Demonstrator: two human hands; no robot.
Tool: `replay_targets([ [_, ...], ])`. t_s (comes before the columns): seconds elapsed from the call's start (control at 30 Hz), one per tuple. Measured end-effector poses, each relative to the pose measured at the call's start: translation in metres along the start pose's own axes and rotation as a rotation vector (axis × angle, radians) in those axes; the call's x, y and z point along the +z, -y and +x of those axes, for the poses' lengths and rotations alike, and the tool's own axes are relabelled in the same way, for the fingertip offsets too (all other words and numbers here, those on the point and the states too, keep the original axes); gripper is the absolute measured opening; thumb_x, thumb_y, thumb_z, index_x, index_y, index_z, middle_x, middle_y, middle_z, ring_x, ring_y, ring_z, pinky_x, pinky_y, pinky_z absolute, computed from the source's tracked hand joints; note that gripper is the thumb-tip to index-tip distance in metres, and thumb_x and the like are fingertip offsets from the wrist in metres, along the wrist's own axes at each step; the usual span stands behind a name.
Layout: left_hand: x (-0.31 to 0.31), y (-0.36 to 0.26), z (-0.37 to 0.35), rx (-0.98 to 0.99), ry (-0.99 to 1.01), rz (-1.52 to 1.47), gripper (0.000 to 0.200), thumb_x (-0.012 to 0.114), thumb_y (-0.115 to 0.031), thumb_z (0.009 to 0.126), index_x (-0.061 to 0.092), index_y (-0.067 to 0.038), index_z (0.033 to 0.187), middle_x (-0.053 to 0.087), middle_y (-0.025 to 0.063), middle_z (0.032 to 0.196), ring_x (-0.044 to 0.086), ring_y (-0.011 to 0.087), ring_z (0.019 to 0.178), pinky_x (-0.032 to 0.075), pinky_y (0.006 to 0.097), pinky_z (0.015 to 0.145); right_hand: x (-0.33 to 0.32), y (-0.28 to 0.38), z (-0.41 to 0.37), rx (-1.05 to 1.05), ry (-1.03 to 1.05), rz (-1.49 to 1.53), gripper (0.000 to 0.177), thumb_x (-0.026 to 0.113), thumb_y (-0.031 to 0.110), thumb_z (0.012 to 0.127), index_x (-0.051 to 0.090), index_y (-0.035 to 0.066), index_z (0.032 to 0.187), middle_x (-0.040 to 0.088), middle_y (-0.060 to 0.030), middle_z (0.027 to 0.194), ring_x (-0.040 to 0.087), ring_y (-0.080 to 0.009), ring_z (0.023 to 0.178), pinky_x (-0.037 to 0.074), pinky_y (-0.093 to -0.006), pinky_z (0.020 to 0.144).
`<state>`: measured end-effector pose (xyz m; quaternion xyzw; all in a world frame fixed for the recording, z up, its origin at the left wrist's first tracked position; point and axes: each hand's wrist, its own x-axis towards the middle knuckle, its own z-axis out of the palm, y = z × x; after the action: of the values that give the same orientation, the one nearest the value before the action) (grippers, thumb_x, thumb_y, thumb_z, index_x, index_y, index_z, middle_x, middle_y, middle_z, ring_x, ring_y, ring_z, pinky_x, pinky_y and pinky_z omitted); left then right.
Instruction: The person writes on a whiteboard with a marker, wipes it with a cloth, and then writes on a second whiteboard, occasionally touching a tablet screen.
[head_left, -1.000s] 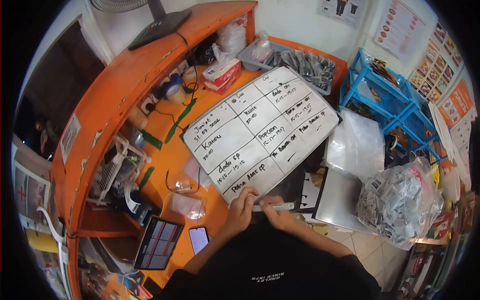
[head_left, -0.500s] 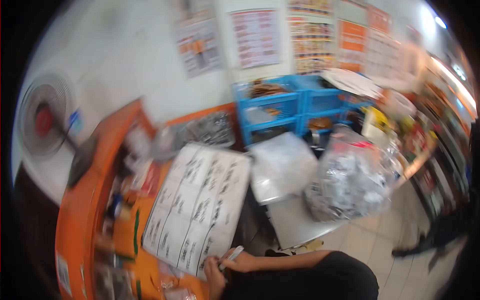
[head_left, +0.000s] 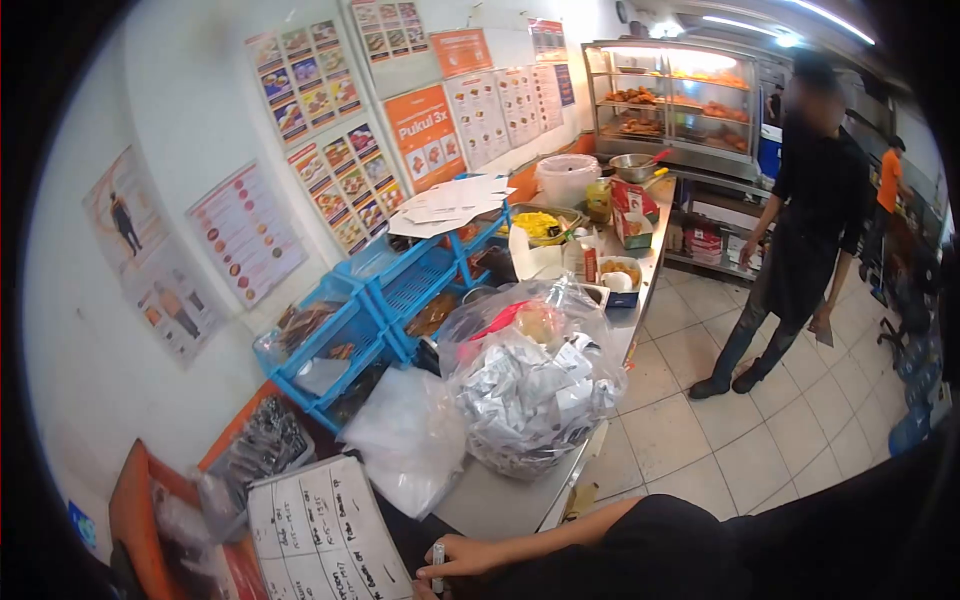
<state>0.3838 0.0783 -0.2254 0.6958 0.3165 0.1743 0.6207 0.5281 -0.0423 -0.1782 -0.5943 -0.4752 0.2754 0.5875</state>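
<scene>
My right hand (head_left: 462, 556) is closed around a white marker pen (head_left: 438, 566), held upright at the right edge of a whiteboard (head_left: 318, 510). Black handwriting in ruled columns covers the board, and its lower part runs out of view. Only a bit of my left hand (head_left: 424, 591) shows at the bottom edge, below the marker; its fingers are too cut off to read. Beyond the board, clear plastic sheets or bags (head_left: 410, 435) lie on a metal table, beside a large clear bag of silver packets (head_left: 535, 395).
Blue stacked baskets (head_left: 345, 330) line the wall, with white papers (head_left: 452, 206) on top. An orange cabinet (head_left: 140, 510) is at lower left. Further off are a lit food display case (head_left: 670, 100), a white bucket (head_left: 567, 180) and a person in black (head_left: 820, 190) standing on the tiled floor.
My view has swung right and up, bringing the display case and the standing person into sight. The board and my hands now sit lower in the frame; the marker stays in my right hand.
</scene>
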Motion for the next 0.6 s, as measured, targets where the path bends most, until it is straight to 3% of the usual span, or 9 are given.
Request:
replay_targets([
  [0.07,-0.002,0.000,0.006,-0.036,0.018,-0.006,0.035,0.042,-0.033,0.097,0.054,-0.002,0.086,0.053,0.0055,0.071,0.048,0.0136,0.057,0.037,0.0266,0.048,-0.006,-0.003,-0.001,0.082,-0.083,0.042,0.053,0.054,0.044,0.090,0.055,-0.001,0.063,0.046,-0.0056,0.052,0.042,-0.0125,0.051,0.035,-0.0324,0.049],
  [0.23,-0.011,-0.008,0.010,-0.097,0.068,-0.021,0.036,0.044,-0.035,0.096,0.055,-0.003,0.085,0.052,0.0041,0.066,0.047,0.0144,0.049,0.036,0.0268,0.041,-0.015,0.007,-0.004,-0.026,0.020,-0.072,0.051,0.058,0.044,0.087,0.051,0.001,0.061,0.044,-0.0048,0.051,0.042,-0.0151,0.049,0.034,-0.0327,0.048],
  [0.3,-0.003,-0.028,0.005,-0.086,-0.030,-0.015,0.050,0.033,-0.045,0.098,0.054,-0.003,0.079,0.048,0.0030,0.055,0.038,0.0151,0.036,0.030,0.0283,0.033,-0.008,0.001,-0.004,-0.106,0.091,-0.174,0.052,0.058,0.043,0.087,0.046,0.001,0.060,0.044,-0.0058,0.051,0.042,-0.0172,0.048,0.034,-0.0335,0.047],
  [0.47,-0.016,0.012,0.037,0.032,-0.022,0.112,0.044,0.039,-0.037,0.097,0.053,-0.002,0.076,0.050,0.0069,0.057,0.042,0.0172,0.043,0.034,0.0309,0.039,-0.006,-0.009,0.000,0.053,0.063,-0.195,0.058,0.050,0.049,0.090,0.055,-0.001,0.059,0.050,-0.0112,0.052,0.048,-0.0207,0.049,0.038,-0.0353,0.050],
  [0.6,-0.001,-0.024,0.030,0.125,0.072,0.218,0.042,0.040,-0.035,0.096,0.053,-0.001,0.076,0.051,0.0076,0.058,0.042,0.0178,0.045,0.035,0.0317,0.041,-0.020,-0.002,0.001,0.221,-0.114,-0.090,0.064,0.042,0.051,0.093,0.062,-0.002,0.062,0.056,-0.0133,0.054,0.054,-0.0211,0.053,0.044,-0.0346,0.057],
])
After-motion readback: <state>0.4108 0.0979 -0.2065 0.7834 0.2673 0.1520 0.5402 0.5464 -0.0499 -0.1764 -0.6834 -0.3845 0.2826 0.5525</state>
